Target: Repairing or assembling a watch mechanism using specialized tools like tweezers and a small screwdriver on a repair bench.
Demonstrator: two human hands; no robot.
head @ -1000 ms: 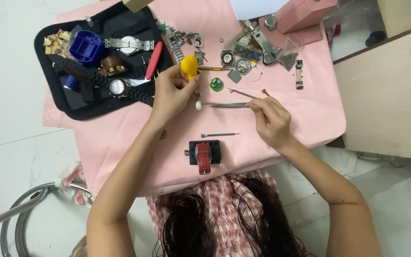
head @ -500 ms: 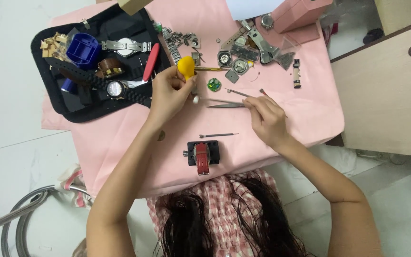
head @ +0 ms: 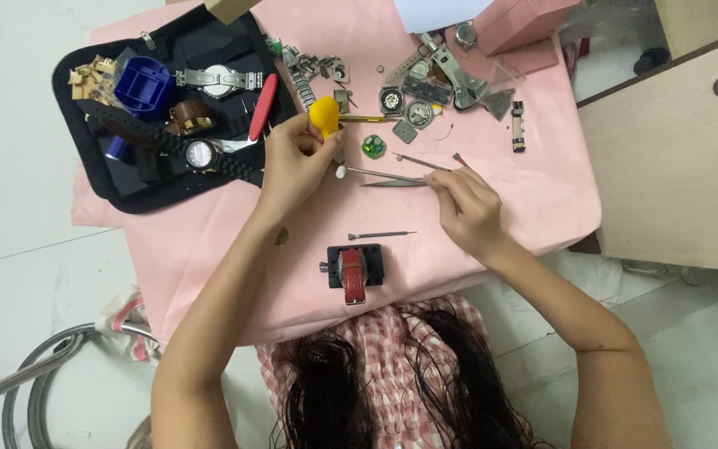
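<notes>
- The left hand (head: pixel 297 158) has its grip clamped on a yellow bulb-shaped blower (head: pixel 324 116), which sits just above the fingers, near the middle of the tabletop (head: pixel 234 249).
- The right hand (head: pixel 467 208) has its grip pinched on a pair of thin metal tweezers (head: pixel 388 177), whose tips point toward 9 o'clock and end near a small white piece (head: pixel 340 172) just below the left hand.
- A small green round part (head: pixel 373 148) lies on the pink cloth between the hands, at 12 o'clock from the tweezers.
- A black holder block with a red watch strap (head: pixel 354 268) sits at 6 o'clock from the hands, near the tabletop's edge; a slim metal pin tool (head: pixel 381 236) lies just above it.
- A black tool tray (head: pixel 151 108) with watches, a blue case and a red-handled tool lies at 10 o'clock.
- Loose metal watch parts (head: pixel 425 91) are scattered at 1 o'clock.
</notes>
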